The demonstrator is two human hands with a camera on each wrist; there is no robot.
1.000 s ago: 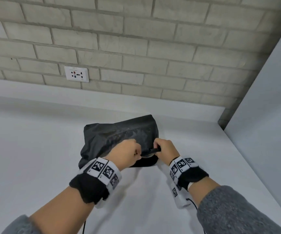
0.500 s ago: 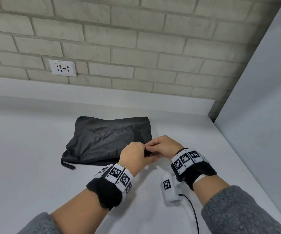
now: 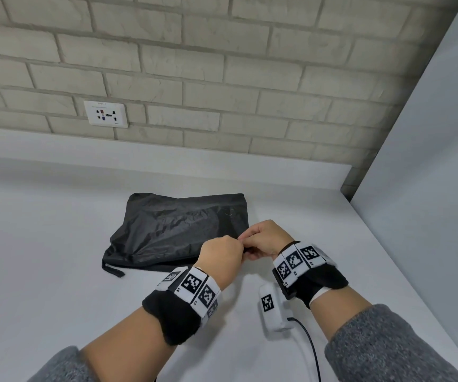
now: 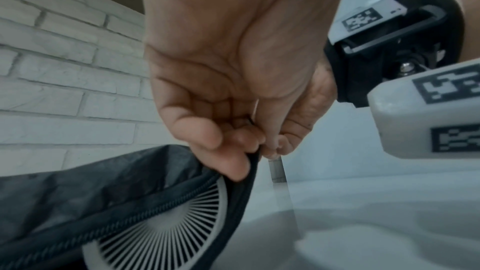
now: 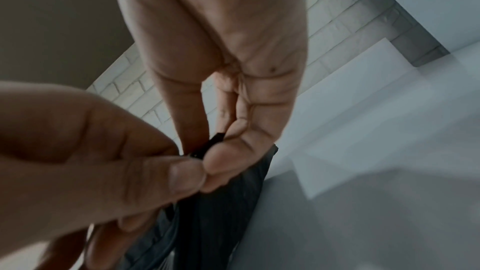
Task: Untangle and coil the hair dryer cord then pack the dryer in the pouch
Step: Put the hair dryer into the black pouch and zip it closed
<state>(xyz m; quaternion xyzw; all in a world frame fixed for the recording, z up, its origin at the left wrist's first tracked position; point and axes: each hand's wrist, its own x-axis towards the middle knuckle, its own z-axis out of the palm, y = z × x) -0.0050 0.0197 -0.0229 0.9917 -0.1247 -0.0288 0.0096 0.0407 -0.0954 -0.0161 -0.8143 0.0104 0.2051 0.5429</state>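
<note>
A black fabric pouch (image 3: 178,230) lies flat on the white table (image 3: 43,257). Both hands meet at its near right corner. My left hand (image 3: 230,248) pinches the pouch's edge (image 4: 246,163) beside the zipper (image 4: 130,219). My right hand (image 3: 258,241) pinches a small black tab (image 5: 211,144) at that same corner. Through the open zipper gap, the left wrist view shows the hair dryer's white round grille (image 4: 166,223) inside the pouch. The cord is hidden.
A brick wall with a white socket plate (image 3: 106,113) runs behind the table. A white panel (image 3: 429,161) closes off the right side. A white tagged box (image 3: 273,307) with a black cable (image 3: 310,346) hangs under my right wrist. A short strap (image 3: 112,270) trails from the pouch's left end.
The pouch was bunched up under my hands a second ago and now lies flat. Both hands have slid to its right corner and stayed there for the last half second.
</note>
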